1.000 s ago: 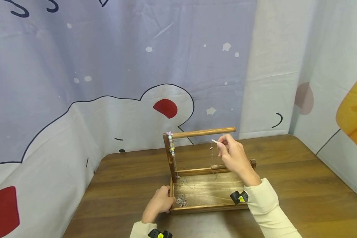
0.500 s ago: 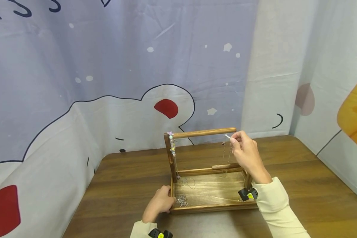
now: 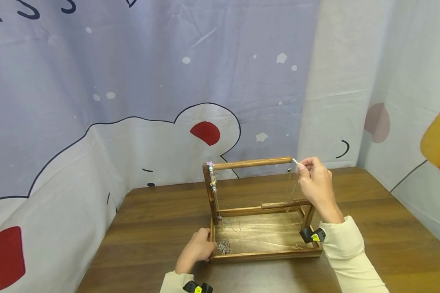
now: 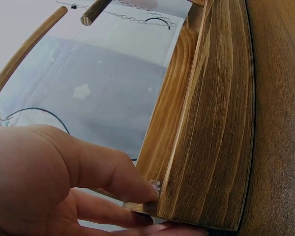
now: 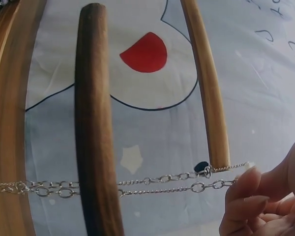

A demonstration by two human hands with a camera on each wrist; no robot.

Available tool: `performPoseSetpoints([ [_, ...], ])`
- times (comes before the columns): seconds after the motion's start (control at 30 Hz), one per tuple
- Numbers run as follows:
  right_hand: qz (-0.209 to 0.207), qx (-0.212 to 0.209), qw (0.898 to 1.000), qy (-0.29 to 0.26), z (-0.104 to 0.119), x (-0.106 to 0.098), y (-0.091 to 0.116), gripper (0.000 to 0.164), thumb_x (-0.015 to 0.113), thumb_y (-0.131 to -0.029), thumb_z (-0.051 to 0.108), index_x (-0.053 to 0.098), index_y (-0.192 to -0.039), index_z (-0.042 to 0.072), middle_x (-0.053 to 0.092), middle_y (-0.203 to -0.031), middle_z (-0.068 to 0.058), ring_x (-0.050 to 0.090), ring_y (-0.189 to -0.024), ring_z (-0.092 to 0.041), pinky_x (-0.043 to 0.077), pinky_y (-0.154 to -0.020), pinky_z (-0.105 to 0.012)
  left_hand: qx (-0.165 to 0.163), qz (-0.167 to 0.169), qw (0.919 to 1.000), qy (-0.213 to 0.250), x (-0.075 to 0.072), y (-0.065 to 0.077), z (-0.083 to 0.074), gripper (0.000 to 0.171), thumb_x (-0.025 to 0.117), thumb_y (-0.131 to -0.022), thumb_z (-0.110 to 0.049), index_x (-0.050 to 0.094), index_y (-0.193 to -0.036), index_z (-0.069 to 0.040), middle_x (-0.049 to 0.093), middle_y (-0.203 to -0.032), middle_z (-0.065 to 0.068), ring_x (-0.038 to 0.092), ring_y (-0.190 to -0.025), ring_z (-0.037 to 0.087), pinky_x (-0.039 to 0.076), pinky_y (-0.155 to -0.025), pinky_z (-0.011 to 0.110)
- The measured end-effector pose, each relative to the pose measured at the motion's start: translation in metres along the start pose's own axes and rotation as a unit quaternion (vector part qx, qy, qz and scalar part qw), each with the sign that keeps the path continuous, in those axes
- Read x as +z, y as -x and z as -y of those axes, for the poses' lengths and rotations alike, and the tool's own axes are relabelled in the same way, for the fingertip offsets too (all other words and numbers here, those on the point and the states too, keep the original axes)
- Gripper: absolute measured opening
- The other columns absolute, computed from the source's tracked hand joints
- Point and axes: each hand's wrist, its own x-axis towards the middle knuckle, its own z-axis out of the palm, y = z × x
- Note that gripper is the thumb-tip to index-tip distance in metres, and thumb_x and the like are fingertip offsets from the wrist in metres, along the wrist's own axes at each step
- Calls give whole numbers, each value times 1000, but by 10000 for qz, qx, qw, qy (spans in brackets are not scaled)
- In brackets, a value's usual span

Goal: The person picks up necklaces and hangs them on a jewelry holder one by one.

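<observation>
My right hand (image 3: 317, 183) pinches a chain necklace (image 5: 152, 181) by its white beaded part (image 3: 295, 161), right at the free end of the stand's upper bar (image 3: 249, 163). The silver links hang in two strands past the lower bar (image 3: 284, 204), with a small dark charm (image 5: 201, 167) near the top. My left hand (image 3: 197, 246) grips the left end of the wooden jewelry stand's tray (image 3: 265, 255), thumb over the wall and fingers outside it. A pastel beaded necklace (image 3: 212, 179) hangs at the left end of the upper bar.
In the tray, a heap of silver chain (image 3: 224, 247) lies at the front left, a thin chain (image 3: 234, 226) behind it, and small jewelry (image 3: 298, 245) at the front right. Uprights rise at both tray ends. A patterned curtain (image 3: 150, 81) stands behind the table (image 3: 150, 211).
My right hand has moved right and slightly up with the necklace, from under the upper bar to its free end. The left hand has stayed on the tray.
</observation>
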Motion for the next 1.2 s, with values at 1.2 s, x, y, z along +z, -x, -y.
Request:
performPoseSetpoints([
  [1.2, 485, -196, 9985, 183, 34, 14, -24, 14, 46, -93, 11, 54, -93, 0, 61, -79, -13, 56, -67, -24, 44, -57, -32, 88, -4, 10000, -32, -2, 3, -2, 35, 54, -75, 1, 51, -108, 14, 53, -65, 10, 55, -45, 18, 49, -40, 29],
])
